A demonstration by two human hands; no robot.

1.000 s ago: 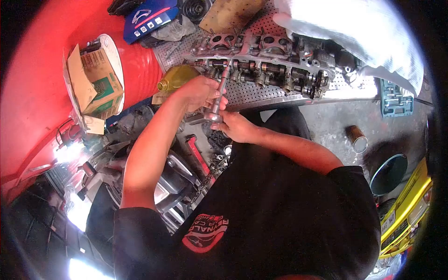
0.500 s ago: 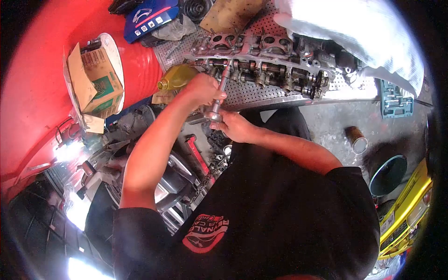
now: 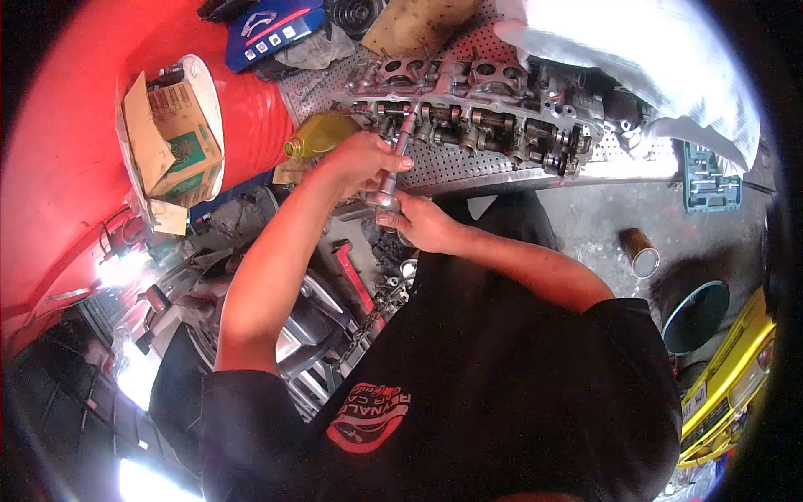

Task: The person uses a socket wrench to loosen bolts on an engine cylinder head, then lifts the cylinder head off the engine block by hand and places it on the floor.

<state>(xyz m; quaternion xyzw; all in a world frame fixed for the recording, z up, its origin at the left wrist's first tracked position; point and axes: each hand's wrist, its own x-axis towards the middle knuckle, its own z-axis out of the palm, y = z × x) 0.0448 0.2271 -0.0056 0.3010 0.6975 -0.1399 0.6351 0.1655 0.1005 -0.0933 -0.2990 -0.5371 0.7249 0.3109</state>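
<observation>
A ratchet wrench (image 3: 384,202) with a long extension bar (image 3: 405,134) slants up to the cylinder head (image 3: 489,100), its far end among the camshaft parts. My left hand (image 3: 368,161) is closed around the extension, thumb lying across it. Just below, my right hand (image 3: 422,224) grips the wrench at its head end, thumb against it; some of its fingers are hidden. The cylinder head, with camshafts (image 3: 493,125) facing me, lies on a perforated metal bench (image 3: 452,166).
To the left, a yellow oil bottle (image 3: 322,136) lies by a red drum (image 3: 259,109), near an open cardboard box (image 3: 171,142). White sheeting (image 3: 619,50) drapes the back right. A teal socket case (image 3: 711,180) and a can (image 3: 640,251) are on the right.
My left hand has shifted slightly on the extension, its thumb now stretched further across. The right hand and wrench have barely moved.
</observation>
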